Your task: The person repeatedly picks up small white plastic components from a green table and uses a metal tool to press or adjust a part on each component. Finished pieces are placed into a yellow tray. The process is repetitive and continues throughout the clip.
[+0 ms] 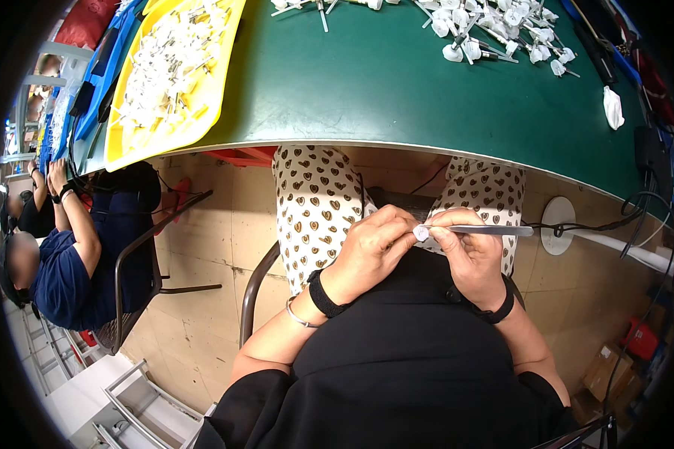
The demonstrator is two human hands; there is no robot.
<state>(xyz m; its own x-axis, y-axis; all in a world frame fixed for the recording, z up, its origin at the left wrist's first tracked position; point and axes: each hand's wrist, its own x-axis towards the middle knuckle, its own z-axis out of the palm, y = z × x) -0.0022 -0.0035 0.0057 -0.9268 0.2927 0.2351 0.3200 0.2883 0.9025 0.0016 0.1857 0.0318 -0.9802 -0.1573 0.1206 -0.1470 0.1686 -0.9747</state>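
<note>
Over my lap, my left hand (378,243) pinches a small white translucent piece (421,233) between thumb and fingertips. Close beside it, my right hand (468,258) is closed around metal tweezers (494,230). The tip of the tweezers points left and meets the white piece. Their blunt end sticks out past my right fingers. Both hands are almost touching. The finer shape of the white piece is hidden by my fingers.
A green table (412,97) spans the top. On it are a yellow tray (219,112) of small white parts, a pile of white pieces with thin stems (502,26), and a crumpled white scrap (612,108). Cables (640,202) hang at right. Another person (71,269) sits at left.
</note>
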